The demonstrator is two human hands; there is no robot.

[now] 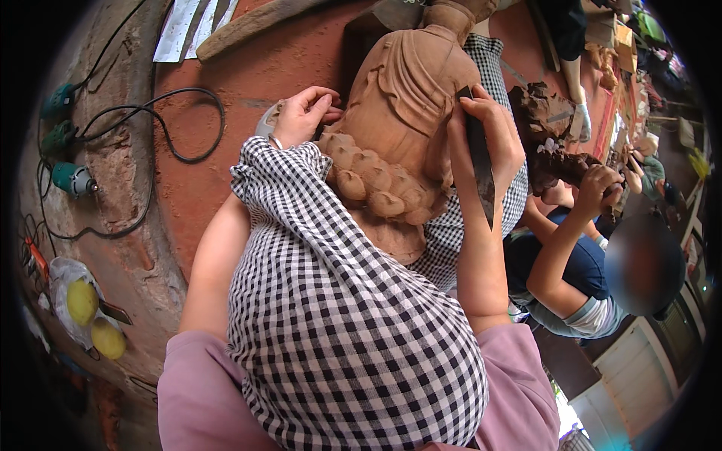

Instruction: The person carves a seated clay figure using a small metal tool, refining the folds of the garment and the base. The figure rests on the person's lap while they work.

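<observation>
A carved wooden statue (410,90) lies in front of me with its draped back up and its head away from me. Rounded, petal-like bumps ring its base, close to my lap. Beside the statue's left edge, my left hand (301,119) is curled, its fingertips against the wood and partly hidden. My right hand (496,135) grips a long, dark, flat metal blade (480,161) along the statue's right side. One end of the blade points up near the thumb, and the other runs down along my wrist. Black-and-white checked cloth (338,323) covers my lap.
Green power tools (73,179) with a looped black cable (222,120) lie on the left. Yellow fruit (83,302) rests in a plastic bag. A wooden plank (256,26) is at the far side. On the right, a co-worker (564,263) handles a dark carved piece (560,161).
</observation>
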